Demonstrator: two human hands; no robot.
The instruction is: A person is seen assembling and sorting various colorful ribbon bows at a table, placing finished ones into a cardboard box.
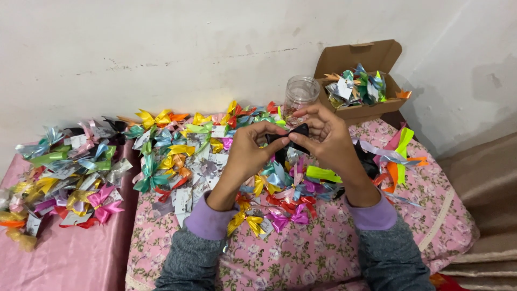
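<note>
My left hand (249,152) and my right hand (327,136) meet above the table, both pinching a black ribbon bow (291,135) between fingertips. Beneath them lies a heap of shiny ribbon bows (177,156) in yellow, teal, pink, red and green, several with small white cards attached. Both forearms wear grey sleeves with purple cuffs.
A pink floral cloth (323,253) covers the table. A clear plastic jar (300,94) stands at the back, next to an open cardboard box (360,110) filled with bows. More bows (59,178) lie on a pink satin surface at the left. A white wall stands behind.
</note>
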